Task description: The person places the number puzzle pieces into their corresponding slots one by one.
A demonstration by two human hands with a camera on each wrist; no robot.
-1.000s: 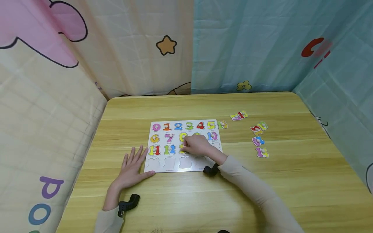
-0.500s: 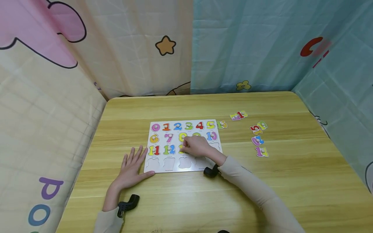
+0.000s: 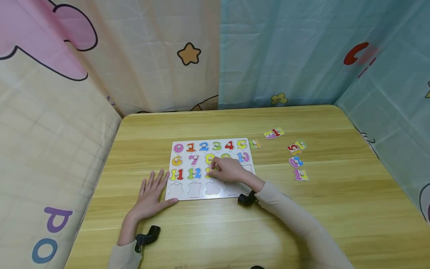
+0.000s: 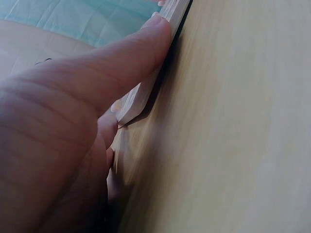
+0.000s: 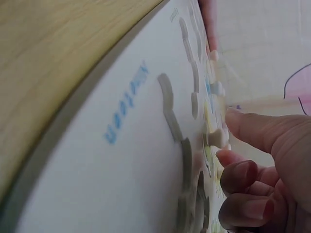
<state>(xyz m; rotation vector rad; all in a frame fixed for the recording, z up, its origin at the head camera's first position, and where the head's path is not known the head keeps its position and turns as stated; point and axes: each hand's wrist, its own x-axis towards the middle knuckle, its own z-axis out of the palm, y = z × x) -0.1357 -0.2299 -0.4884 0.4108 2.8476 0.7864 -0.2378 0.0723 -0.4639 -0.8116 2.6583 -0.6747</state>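
A white number puzzle board (image 3: 201,189) lies on the table, with colourful knobbed numbers in its upper rows and bare recesses in its lower part. My left hand (image 3: 150,198) is spread beside its left side, the thumb at the front-left corner; the left wrist view shows that thumb along the board's edge (image 4: 138,103). Over the third row, my right hand (image 3: 228,170) hovers by a puzzle piece with a yellow digit (image 3: 209,172), partly hidden by the hand. In the right wrist view, the thumb and fingertips stand apart on either side of a knob (image 5: 217,138).
Right of the board lie several loose number pieces: a 16 (image 3: 255,144) close to its edge, an overlapping pair (image 3: 273,133) farther back, and more pieces (image 3: 296,162) in a column. Curtains (image 3: 151,56) surround the wooden table (image 3: 208,231).
The right hand has shifted slightly to the right, and its thumb and index fingertips look farther apart by the piece. The left hand stays in place at the board.
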